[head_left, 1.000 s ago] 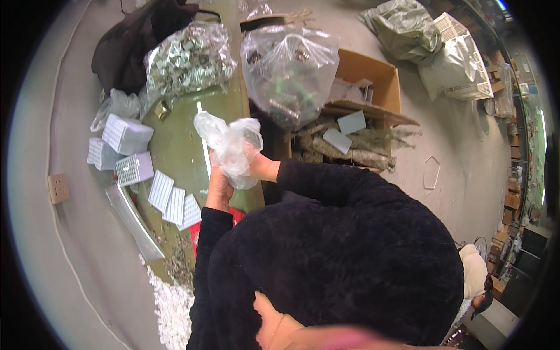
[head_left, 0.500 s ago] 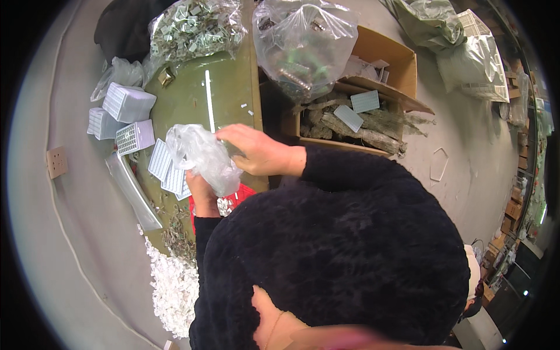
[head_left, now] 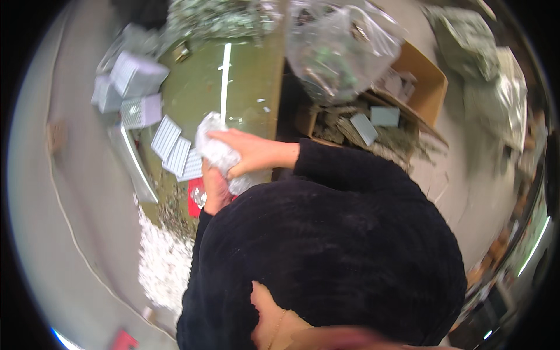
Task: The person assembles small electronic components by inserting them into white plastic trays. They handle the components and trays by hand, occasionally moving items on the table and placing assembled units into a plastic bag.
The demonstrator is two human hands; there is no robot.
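A crumpled clear plastic bag (head_left: 214,149) is bunched between my two hands above the table. From above, my right hand (head_left: 251,151) closes around it, thumb near the bag's lower part. My left hand (head_left: 216,189) grips it from below, its fingers partly hidden behind the plastic. Three light grey gridded trays (head_left: 176,156) lie overlapping just left of the bag. Beneath my left hand a red container (head_left: 193,204) shows in part, with small shiny pieces in it.
Stacks of gridded trays (head_left: 137,76) stand at the table's left edge. A pile of white pieces (head_left: 164,256) lies nearer me, beside dark scraps (head_left: 175,213). Beyond are a large filled clear bag (head_left: 344,52) and an open cardboard box (head_left: 429,93). The picture is somewhat blurred.
My right hand has moved onto the bag and squeezed it; the puffed bag is now smaller and more crumpled. The whole view has shifted and tilted.
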